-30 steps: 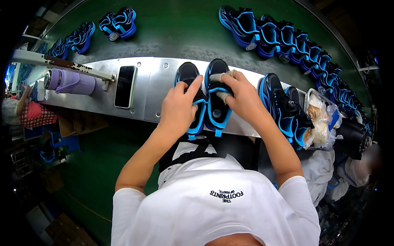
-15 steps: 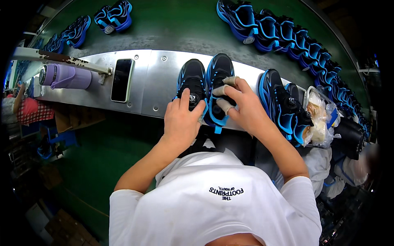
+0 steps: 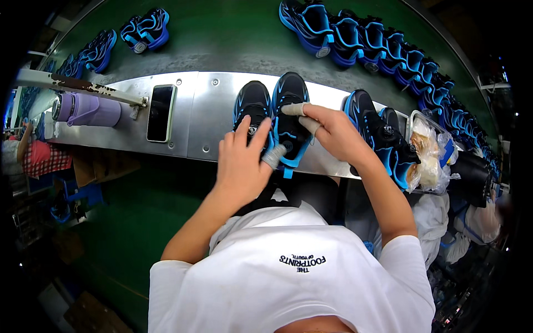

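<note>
At the centre of the metal shelf sit two black-and-blue shoes side by side, toes pointing to twelve o'clock, and both hands are on them. The left hand lies flat over the heel end of the left shoe, fingers loosely spread and reaching up its top, the taped thumb stretched across toward three o'clock onto the neighbouring shoe. The right hand comes in from four o'clock and curls over the right shoe: its taped fingers are bent and pressed down on the laces area, not fully closed, gripping the upper from the side. Whether anything small is pinched between those fingertips, I cannot tell. At three o'clock from the hands, another pair stands on the shelf, just beside the right wrist, with a plastic bag beyond it. At nine o'clock lies a dark phone, face up, and farther out a purple bottle on its side. Up at twelve to two o'clock, a row of shoes rides the green belt.
</note>
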Motion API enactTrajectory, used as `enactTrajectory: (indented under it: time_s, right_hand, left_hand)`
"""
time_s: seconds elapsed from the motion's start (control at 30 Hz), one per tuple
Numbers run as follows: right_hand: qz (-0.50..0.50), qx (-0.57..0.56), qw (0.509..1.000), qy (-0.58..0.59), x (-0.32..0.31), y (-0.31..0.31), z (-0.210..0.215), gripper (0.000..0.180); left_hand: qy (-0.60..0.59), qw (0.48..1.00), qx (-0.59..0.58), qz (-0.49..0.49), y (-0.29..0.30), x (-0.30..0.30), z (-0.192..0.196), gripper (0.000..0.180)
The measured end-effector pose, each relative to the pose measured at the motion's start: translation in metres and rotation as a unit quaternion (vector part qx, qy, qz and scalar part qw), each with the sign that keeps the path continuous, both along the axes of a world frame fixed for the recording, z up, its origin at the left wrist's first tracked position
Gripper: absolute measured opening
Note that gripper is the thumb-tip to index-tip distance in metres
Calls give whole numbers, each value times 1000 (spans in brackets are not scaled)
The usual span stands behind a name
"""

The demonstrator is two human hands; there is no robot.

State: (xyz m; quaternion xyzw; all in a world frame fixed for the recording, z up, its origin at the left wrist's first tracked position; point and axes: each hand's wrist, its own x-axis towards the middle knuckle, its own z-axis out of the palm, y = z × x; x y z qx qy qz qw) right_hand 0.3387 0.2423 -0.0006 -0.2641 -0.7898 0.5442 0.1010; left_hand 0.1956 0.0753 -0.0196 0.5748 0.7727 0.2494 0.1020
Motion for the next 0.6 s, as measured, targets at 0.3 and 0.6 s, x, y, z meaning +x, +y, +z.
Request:
enactTrajectory:
  time_s: [0.3, 0.6]
  right_hand:
    - [24, 38, 998, 48, -2, 9, -20, 26]
    - [93, 9, 995, 20, 5, 25, -18, 29]
  left_hand:
    - [-120, 990, 39, -58, 24, -28, -8, 25]
    - [-114, 993, 44, -2, 26, -20, -7, 30]
